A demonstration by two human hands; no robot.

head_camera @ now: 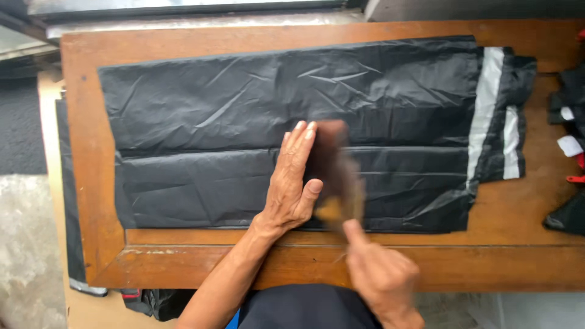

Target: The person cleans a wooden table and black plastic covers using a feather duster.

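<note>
We are looking down at our two hands over a brown wooden bench. Nearest to us, our right hand is curling closed and pinching the low end of a flat brown piece. That piece is blurry, so we cannot tell what it is made of. It is lying on top of a big black plastic sheet, just beside our left hand. Our left hand is lying flat on the sheet with the fingers straight and close together, and the thumb is sticking out to the side and touching the brown piece. The black sheet is spreading wide over most of the bench, with a long fold line running across its middle. At its right end, a black cloth with grey-white stripes is sticking out from under it. Far off at the right edge, more black cloth with white and red bits is lying on the bench. Past the far side of the bench, a pale ledge is showing.
</note>
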